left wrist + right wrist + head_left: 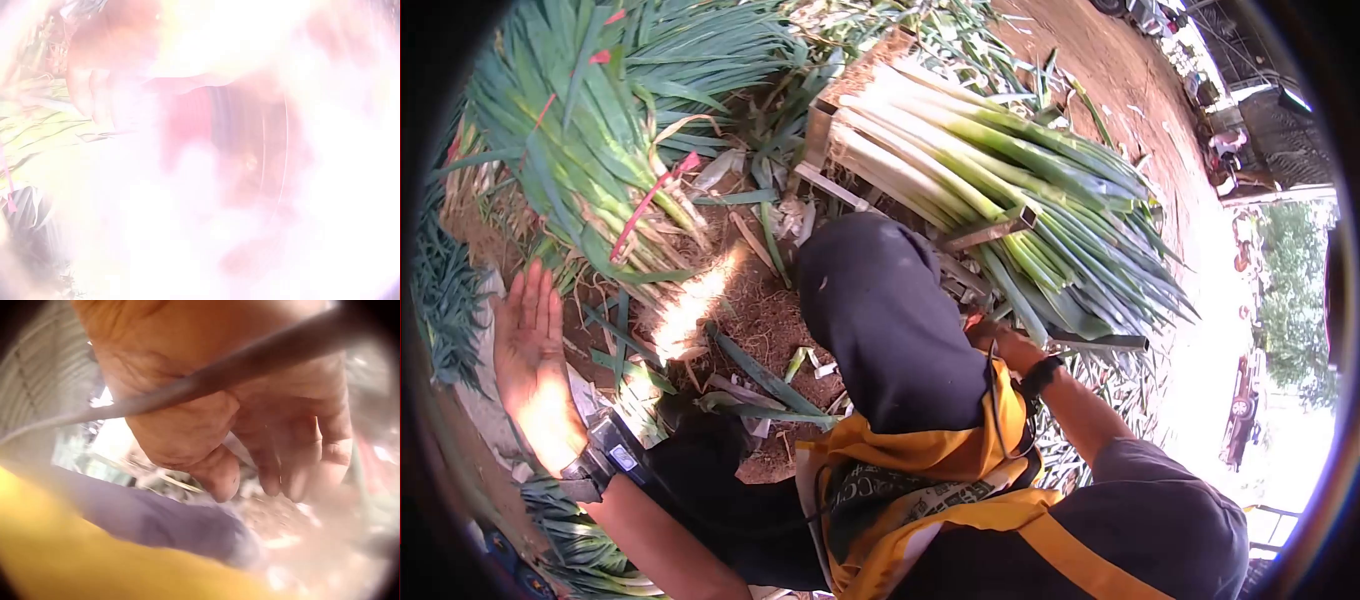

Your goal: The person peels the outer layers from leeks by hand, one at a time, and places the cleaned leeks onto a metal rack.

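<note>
My left hand (pixel 535 345) is held out with straight fingers and upturned palm, holding nothing. Just beyond it lies a heap of long green onions (pixel 590 150), some tied with red ribbon. Glare washes out most of the left wrist view, where the fingers (pixel 94 94) show faintly. Beside my raised knee, my right hand (pixel 1010 347) is low by the end of a metal rack (pixel 985 232). Its fingers (pixel 269 456) hang loosely bent with nothing between them in the right wrist view. A thick row of green onions (pixel 990 165) lies across the rack, roots toward a board.
My dark-trousered knee (pixel 880 310) stands between the hands, next to a yellow apron (pixel 960 450). Loose leaves (pixel 770 380) and dry soil cover the ground. More green onions (pixel 585 535) lie at lower left. A cable (pixel 187 384) crosses near the right hand.
</note>
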Motion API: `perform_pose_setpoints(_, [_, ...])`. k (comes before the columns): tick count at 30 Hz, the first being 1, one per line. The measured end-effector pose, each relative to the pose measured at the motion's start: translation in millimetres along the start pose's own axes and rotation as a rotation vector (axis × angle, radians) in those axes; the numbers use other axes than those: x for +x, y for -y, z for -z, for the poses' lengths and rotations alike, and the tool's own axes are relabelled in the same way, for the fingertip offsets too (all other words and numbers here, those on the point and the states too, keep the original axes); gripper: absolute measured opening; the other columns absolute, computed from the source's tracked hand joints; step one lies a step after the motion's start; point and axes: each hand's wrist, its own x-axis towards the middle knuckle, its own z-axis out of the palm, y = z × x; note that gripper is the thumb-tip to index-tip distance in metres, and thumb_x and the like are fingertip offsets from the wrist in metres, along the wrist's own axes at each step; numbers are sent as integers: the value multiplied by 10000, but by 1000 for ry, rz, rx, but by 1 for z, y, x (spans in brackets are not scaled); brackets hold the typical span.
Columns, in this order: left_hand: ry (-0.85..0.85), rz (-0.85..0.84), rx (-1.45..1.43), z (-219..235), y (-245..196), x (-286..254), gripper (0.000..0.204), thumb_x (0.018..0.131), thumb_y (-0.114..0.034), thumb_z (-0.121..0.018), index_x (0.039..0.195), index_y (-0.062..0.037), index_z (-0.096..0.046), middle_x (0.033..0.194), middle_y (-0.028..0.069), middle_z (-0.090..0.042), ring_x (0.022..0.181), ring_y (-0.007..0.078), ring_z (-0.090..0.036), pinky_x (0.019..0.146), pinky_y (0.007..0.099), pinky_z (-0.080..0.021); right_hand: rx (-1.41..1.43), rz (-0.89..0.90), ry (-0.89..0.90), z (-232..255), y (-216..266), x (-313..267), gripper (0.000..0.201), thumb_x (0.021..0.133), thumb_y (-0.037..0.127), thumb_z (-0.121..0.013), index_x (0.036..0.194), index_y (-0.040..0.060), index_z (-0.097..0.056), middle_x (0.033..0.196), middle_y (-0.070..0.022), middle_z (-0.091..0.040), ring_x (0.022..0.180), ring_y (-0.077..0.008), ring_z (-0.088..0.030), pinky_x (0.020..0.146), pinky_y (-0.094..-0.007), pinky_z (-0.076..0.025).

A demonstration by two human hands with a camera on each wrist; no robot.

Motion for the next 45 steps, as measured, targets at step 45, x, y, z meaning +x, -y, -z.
perform_pose_setpoints(45, [64, -57, 387, 16, 46, -65, 443, 978, -371, -595, 1171, 26, -559, 1017, 165, -700, 910, 221, -687, 825, 306, -539, 770, -807, -430, -123, -9, -24, 258, 852, 356, -621, 1005, 149, -643, 822, -49, -650, 889, -220, -626, 711, -349, -475])
